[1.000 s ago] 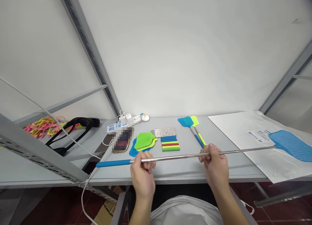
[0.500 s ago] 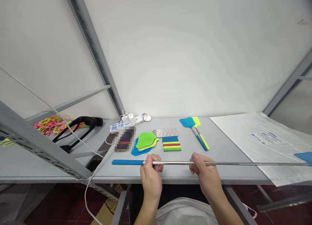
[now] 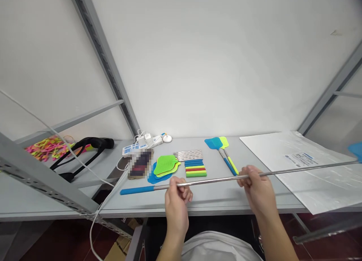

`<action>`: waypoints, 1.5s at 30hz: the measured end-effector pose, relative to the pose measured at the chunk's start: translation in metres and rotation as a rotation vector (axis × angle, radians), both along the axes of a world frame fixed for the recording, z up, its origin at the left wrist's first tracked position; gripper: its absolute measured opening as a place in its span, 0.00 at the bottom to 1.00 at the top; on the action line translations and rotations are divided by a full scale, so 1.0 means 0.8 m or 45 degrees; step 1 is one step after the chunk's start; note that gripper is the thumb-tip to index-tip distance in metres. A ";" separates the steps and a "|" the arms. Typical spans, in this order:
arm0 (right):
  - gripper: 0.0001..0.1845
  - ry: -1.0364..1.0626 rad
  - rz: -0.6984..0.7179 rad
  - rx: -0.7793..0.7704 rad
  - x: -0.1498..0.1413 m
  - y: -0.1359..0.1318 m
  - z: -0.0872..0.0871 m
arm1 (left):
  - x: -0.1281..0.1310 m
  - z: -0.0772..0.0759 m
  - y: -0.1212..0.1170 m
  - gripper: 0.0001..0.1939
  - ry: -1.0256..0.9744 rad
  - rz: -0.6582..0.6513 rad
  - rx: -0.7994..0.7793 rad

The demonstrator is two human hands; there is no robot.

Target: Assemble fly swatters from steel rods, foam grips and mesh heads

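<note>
Steel shaft, blue grip (image 3: 137, 190): the long fly swatter (image 3: 209, 180) spans both my hands, held above the front strip of the grey tabletop (image 3: 216, 197). My left hand (image 3: 177, 204) pinches the shaft between thumb and curled fingers, a little right of the grip; my right hand (image 3: 258, 189) pinches it farther along. At left, the grip's end shows near the foot of the grey upright (image 3: 42, 176); at right, the blue head (image 3: 355, 151) (cut off by the border of my view) stands out over the packet side. Room noted: one strip between the coloured handles (image 3: 195, 170) and the front edge, another between those handles and two smaller swatters (image 3: 215, 143). Silver rods (image 3: 188, 155) lie behind the handles; perforated heads (image 3: 166, 165) overlap just left. The white packet's (image 3: 271, 159) near corner reaches the front edge.
</note>
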State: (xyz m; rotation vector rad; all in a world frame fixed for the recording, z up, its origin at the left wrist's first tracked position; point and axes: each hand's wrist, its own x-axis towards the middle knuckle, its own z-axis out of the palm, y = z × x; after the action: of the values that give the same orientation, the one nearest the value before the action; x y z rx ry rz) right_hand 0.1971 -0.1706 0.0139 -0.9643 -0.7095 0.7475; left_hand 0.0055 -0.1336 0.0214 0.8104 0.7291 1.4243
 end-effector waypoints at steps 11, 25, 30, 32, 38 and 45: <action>0.27 -0.112 0.196 -0.110 -0.044 0.007 -0.018 | -0.014 0.000 0.013 0.24 0.142 -0.074 0.001; 0.29 0.247 -0.117 -0.005 0.028 -0.003 0.011 | -0.062 0.024 0.037 0.22 0.068 0.249 0.055; 0.28 0.384 -0.276 0.084 0.060 -0.009 0.010 | -0.046 0.018 0.025 0.24 0.054 0.168 0.081; 0.27 0.419 -0.329 0.123 0.070 -0.009 0.009 | -0.039 0.015 0.021 0.25 0.036 0.136 0.081; 0.25 0.400 -0.332 0.139 0.036 0.006 0.001 | -0.012 -0.008 0.010 0.26 0.046 0.072 0.088; 0.23 0.151 0.043 -0.017 -0.078 0.013 -0.030 | 0.024 -0.032 -0.015 0.27 0.193 -0.329 0.068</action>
State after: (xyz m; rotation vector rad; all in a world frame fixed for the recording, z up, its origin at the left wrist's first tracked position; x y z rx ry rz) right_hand 0.1351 -0.1604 -0.0103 -0.9145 -0.6194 0.8332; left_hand 0.0248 -0.1460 -0.0044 1.0243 0.6761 1.1633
